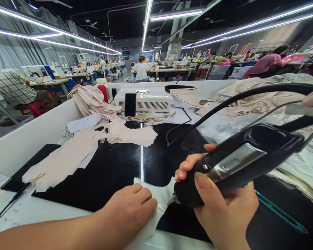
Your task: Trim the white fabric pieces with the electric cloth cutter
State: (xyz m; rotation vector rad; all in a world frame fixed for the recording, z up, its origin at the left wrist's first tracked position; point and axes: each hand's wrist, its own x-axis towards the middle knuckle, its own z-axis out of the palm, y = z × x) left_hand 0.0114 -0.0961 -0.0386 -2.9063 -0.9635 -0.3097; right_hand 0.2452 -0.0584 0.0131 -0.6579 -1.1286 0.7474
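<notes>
My right hand (224, 205) is wrapped round a black corded hand tool (240, 152) with a silver lever on its side. Its small metal tip (173, 199) points left and meets the edge of a white fabric piece (160, 192). With its fingers curled, my left hand (133, 208) presses on that fabric just left of the tip and partly hides it. The fabric lies over a glossy black board (114, 170). To the right of my right hand, a teal slotted strip (281, 211) lies on the dark surface.
Stacked pale fabric pieces (130, 133) lie beyond my left hand, by a dark flat device (33, 166). A white vented box (146, 100) with a phone (130, 104) before it stands at the back. A thick black cable (224, 100) arches at right. Plastic-wrapped fabric (224, 121) is piled there.
</notes>
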